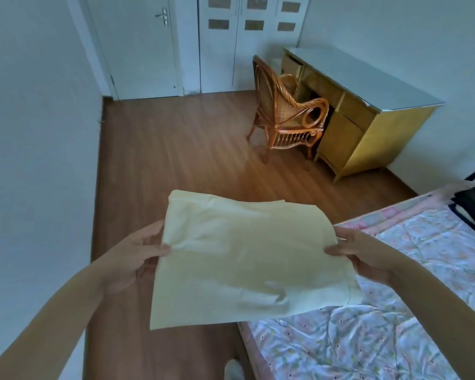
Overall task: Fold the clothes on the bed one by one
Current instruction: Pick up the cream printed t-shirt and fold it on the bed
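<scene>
A pale yellow garment [247, 259] is held up in the air in front of the person, partly over the wooden floor [176, 149] and partly over the near corner of the bed [395, 325]. It is not resting on the bed. The left hand [137, 256] pinches its left edge, with the thumb laid on top of the cloth and the fingers hidden underneath. The right hand [359, 253] pinches the right edge in the same manner.

The garment already appears doubled, because layered edges are seen along its far side, so at least one fold is judged to be made. The kind of garment cannot be told from this view. It is not yet laid down as a finished piece, and one more fold may be needed.

On the flowered bed cover, no folded pile is seen in the visible part. A dark item [474, 204] lies at the far right corner of the bed; whether it is clothing that remains to be folded cannot be told. Much of the bed is outside the view, so the work that is left cannot be counted.
</scene>
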